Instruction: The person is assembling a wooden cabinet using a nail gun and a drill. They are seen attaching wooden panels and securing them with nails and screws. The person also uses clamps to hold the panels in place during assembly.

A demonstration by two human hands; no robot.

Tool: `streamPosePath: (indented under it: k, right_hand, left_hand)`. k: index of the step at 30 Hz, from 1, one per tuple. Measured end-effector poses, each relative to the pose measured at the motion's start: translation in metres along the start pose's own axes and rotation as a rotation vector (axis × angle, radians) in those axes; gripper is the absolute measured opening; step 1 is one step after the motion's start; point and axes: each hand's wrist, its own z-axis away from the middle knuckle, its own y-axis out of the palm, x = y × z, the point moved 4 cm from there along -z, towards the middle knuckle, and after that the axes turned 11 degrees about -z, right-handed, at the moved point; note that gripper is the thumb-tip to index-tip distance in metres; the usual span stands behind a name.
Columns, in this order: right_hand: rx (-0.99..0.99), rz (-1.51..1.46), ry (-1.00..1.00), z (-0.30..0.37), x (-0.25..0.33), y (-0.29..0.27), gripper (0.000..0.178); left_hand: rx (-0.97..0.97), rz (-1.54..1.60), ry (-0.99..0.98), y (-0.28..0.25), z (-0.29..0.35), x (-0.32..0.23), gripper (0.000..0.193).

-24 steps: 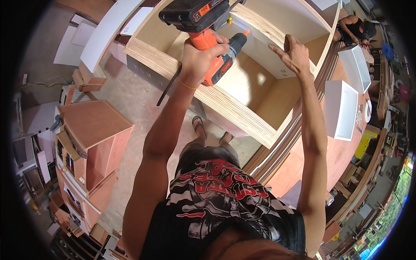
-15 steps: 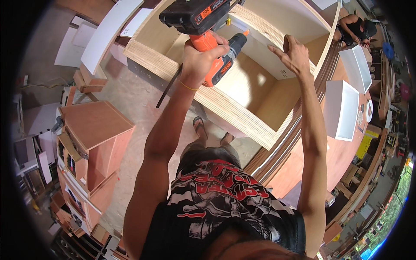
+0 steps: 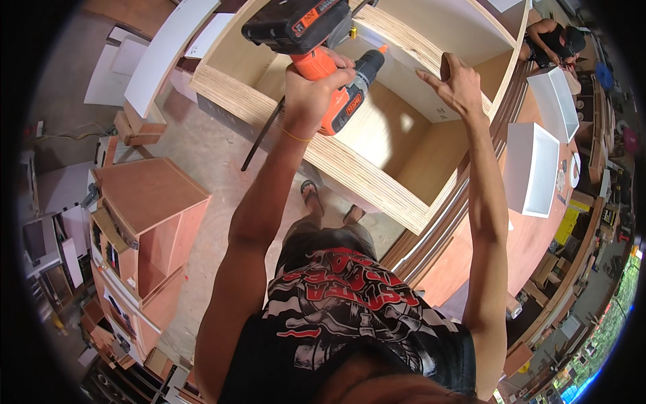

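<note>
- Orange-and-black cordless drill (image 3: 346, 111) at 12 o'clock, its handle clamped in the left hand's (image 3: 313, 94) wrapped fingers.
- Its orange tip (image 3: 383, 49) points toward 1 o'clock, near the white-faced divider (image 3: 407, 81) inside the plywood cabinet carcass (image 3: 377, 183); contact can't be told.
- Right hand (image 3: 459, 84), between 1 and 2 o'clock, by the divider's edge, fingers apart, gripping nothing visible.
- Step in hand seems to be lining up the drill; the next move calls for a square, steady tip and a braced panel.
</note>
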Motion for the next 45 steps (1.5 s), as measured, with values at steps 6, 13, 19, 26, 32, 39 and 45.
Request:
streamPosePath:
  k: [6,13,19,26,32,39,45]
  right_hand:
    - [0.009,-0.005,0.0,0.0,0.002,-0.002,0.072]
    - [-0.019,0.0,-0.011,0.0,0.006,-0.004,0.067]
    - [0.003,-0.002,0.008,0.001,0.008,-0.005,0.066]
    - [-0.076,-0.004,-0.033,0.004,0.005,-0.003,0.068]
    - [-0.041,-0.02,0.044,0.004,0.011,-0.004,0.069]
    - [-0.038,-0.009,0.058,0.004,0.011,-0.006,0.07]
    - [-0.031,-0.033,0.068,0.006,0.011,-0.007,0.07]
  left_hand:
    - [0.016,0.02,-0.017,-0.002,-0.003,-0.001,0.019]
    - [-0.027,0.079,-0.064,-0.001,-0.003,0.0,0.02]
    - [-0.025,0.071,-0.048,-0.002,-0.003,0.002,0.021]
    - [-0.024,0.132,-0.099,-0.006,-0.005,0.006,0.019]
    - [-0.02,0.109,-0.177,-0.002,0.001,-0.003,0.021]
    - [-0.07,0.153,-0.254,-0.008,0.001,0.002,0.02]
    - [-0.041,0.155,-0.266,-0.007,0.006,-0.001,0.023]
